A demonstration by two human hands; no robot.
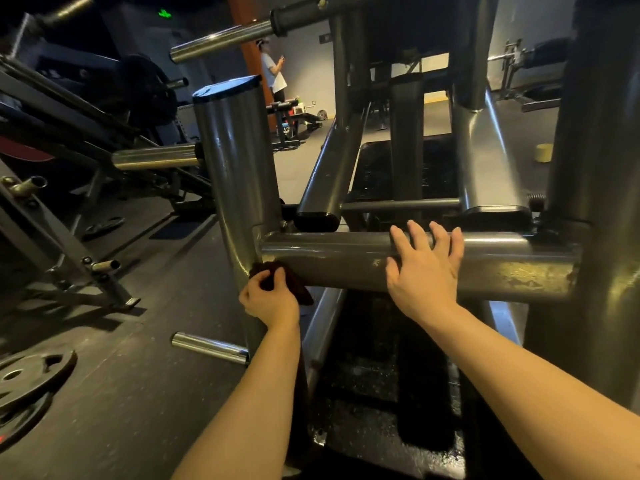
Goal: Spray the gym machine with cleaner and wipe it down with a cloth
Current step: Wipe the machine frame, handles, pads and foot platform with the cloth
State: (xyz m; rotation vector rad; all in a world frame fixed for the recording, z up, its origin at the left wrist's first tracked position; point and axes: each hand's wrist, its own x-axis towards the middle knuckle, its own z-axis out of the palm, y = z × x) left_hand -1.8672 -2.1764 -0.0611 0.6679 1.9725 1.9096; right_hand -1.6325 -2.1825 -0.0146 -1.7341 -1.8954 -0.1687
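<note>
Our left hand (268,299) grips the cloth (265,271) at the crossbar's (339,261) left end, fingers curled. Our right hand (424,268) lies flat on the crossbar's middle, fingers spread. Both forearms reach forward.

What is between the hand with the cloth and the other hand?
Only bare grey crossbar, seen in the head view, between left hand, gripping the cloth, and right hand.

left hand (268,301): bare | right hand (424,271): bare | left forearm (249,393), right forearm (519,368): bare down to frame edge
</note>
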